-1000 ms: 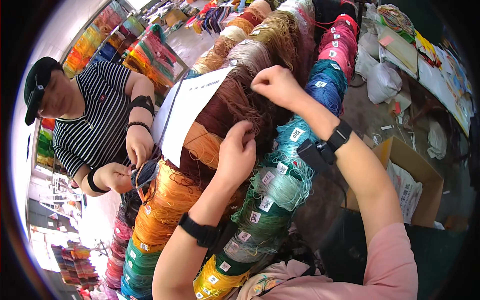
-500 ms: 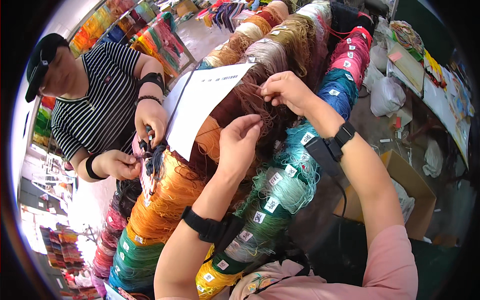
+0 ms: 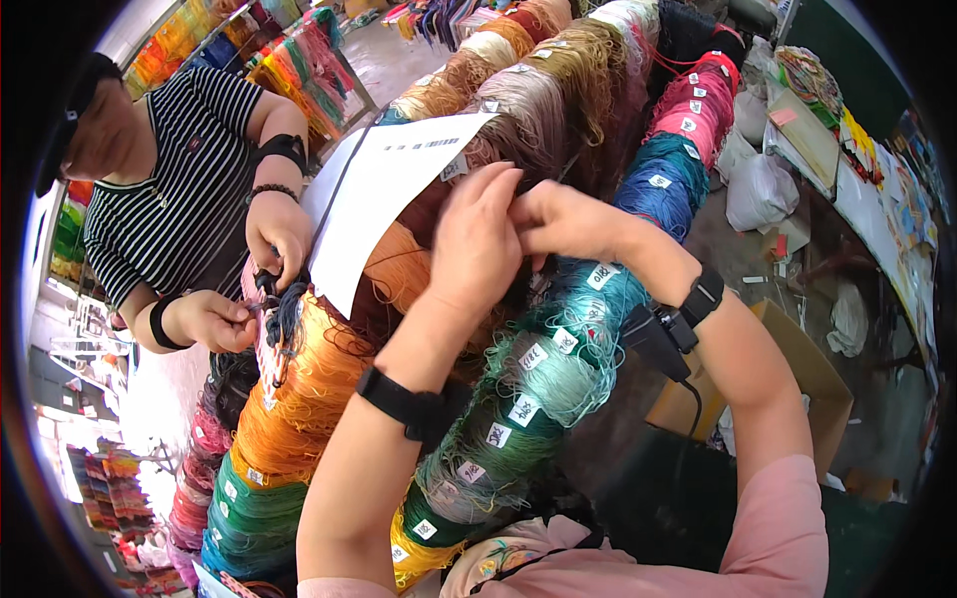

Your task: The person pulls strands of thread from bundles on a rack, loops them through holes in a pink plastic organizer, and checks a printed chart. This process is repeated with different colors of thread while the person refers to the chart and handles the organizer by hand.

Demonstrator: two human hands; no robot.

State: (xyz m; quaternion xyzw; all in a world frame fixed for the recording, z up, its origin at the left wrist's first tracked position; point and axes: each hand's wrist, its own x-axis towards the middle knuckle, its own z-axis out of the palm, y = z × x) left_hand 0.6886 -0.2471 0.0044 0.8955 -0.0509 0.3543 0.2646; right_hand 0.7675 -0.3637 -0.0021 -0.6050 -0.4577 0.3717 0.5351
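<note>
You are holding your left hand (image 3: pixel 477 244) and right hand (image 3: pixel 570 221) close together over the brown thread (image 3: pixel 425 215) beside the white sheet (image 3: pixel 384 189), whether pinching strands I cannot tell, likely handling them best by teasing gently.

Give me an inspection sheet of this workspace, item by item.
Surface: labelled thread rows; support beneath hidden.
Job's things: brown thread near the hands; white sheet partly covering orange thread.
Clutter: cardboard box and white plastic bag at right.
Hands: left hand and right hand close together, blurred; grip unclear.
Cables: black cable hanging from right-wrist device.
Surroundings: co-worker at left, handling dark strands; hanging coloured skeins behind.
</note>
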